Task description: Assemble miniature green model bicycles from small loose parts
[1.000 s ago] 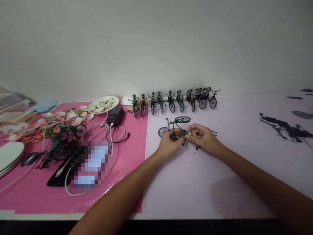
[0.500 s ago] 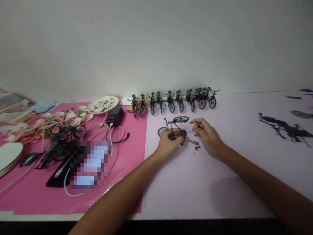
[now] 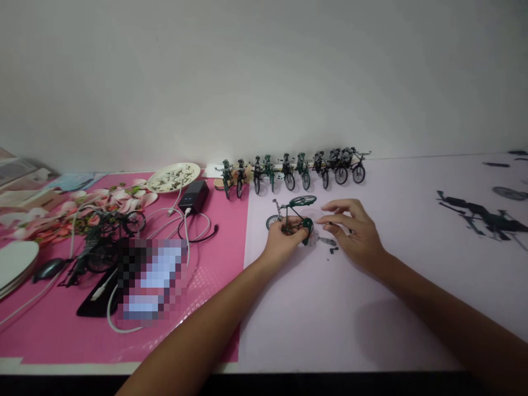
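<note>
A green toy bicycle (image 3: 302,202), tipped on its side, is held by my left hand (image 3: 284,237), whose thumb presses near the round green chain guard (image 3: 307,223). To the right of it, my right hand (image 3: 353,231) pinches a tiny dark part (image 3: 330,223) between thumb and a finger, with the index finger stretched out above. What that part is, I cannot make out. On the lilac surface between the hands lie a grey slotted piece (image 3: 328,241), a small black angled part (image 3: 334,250) and a tiny dark bit (image 3: 328,259).
Several finished toy bicycles (image 3: 289,173) stand in a row by the wall. Loose dark bicycle parts (image 3: 489,217) lie far right. On the pink mat (image 3: 206,308) at left are a phone (image 3: 152,280), cables, a black box (image 3: 193,195), a plate (image 3: 153,184), petals and another toy bicycle (image 3: 97,245).
My right hand has turned and its fingers have opened out somewhat, the dark part now showing at the fingertips. The bicycle in my left hand has tilted slightly.
</note>
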Demonstrator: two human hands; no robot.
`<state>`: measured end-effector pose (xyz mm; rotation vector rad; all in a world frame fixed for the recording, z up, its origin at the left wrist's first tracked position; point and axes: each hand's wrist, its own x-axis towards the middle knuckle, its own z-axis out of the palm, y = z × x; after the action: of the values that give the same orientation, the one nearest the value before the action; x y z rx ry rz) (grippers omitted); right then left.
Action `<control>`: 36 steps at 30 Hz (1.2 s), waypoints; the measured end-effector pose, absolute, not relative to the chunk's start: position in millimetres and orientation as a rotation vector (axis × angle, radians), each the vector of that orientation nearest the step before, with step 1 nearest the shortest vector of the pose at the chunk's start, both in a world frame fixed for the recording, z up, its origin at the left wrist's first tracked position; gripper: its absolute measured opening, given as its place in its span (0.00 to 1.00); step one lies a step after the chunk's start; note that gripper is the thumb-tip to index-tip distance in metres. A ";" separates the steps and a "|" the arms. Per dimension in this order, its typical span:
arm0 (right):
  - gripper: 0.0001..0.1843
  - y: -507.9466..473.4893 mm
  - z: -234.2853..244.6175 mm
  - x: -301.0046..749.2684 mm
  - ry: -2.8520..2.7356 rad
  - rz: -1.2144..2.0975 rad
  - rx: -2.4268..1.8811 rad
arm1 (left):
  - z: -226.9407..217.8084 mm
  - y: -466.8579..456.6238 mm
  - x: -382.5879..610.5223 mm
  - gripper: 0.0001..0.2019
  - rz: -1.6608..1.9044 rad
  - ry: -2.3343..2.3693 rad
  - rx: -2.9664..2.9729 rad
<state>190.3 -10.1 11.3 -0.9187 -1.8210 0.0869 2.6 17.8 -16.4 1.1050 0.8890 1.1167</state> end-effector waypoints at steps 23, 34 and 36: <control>0.05 -14.8 11.5 186.1 -1.861 0.116 -0.858 | -17.1 18.6 3.1 0.13 1.116 0.891 1.083; 0.06 -13.9 12.5 186.4 -1.890 0.105 -0.863 | -19.4 19.5 3.6 0.13 1.127 0.867 1.068; 0.06 -13.9 12.7 186.1 -1.893 0.092 -0.864 | -19.9 19.8 3.4 0.13 1.133 0.868 1.066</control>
<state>186.1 -13.9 12.7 -0.8643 -1.8935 0.0923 3.4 19.8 -19.9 1.0662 0.8682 1.1326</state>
